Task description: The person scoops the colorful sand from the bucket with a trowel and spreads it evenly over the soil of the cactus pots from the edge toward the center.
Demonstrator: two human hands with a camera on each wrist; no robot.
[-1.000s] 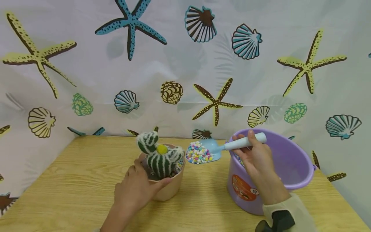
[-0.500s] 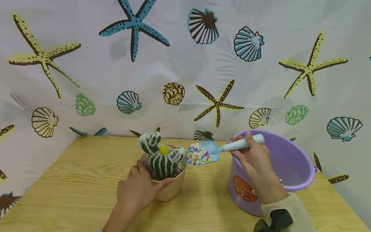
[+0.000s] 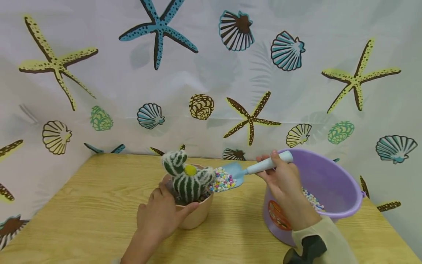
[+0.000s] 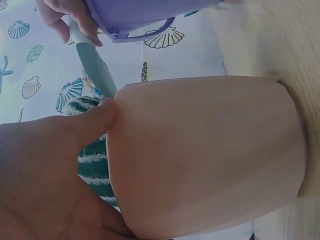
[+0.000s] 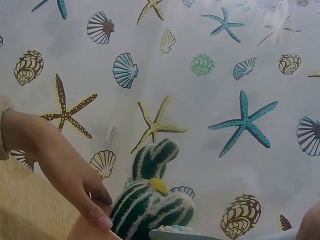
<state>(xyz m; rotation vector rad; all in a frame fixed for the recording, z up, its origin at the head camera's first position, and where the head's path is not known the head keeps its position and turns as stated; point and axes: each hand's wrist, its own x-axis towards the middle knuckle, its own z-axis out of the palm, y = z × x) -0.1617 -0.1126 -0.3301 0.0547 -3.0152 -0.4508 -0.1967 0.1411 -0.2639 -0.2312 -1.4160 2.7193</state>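
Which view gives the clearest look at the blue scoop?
The head view: the blue scoop shows from handle to loaded blade, pebbles visible. The left wrist view shows mainly its underside; the right wrist view, only a strip along the bottom edge.

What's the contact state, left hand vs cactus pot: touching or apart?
Touching. The left wrist view shows it: the left hand has its thumb against the rim of the cactus pot, no gap between.

Printed cloth [image 3: 211, 79] — starfish [image 3: 251, 119], shells [image 3: 287, 51] — backs the wooden table [image 3: 95, 209].
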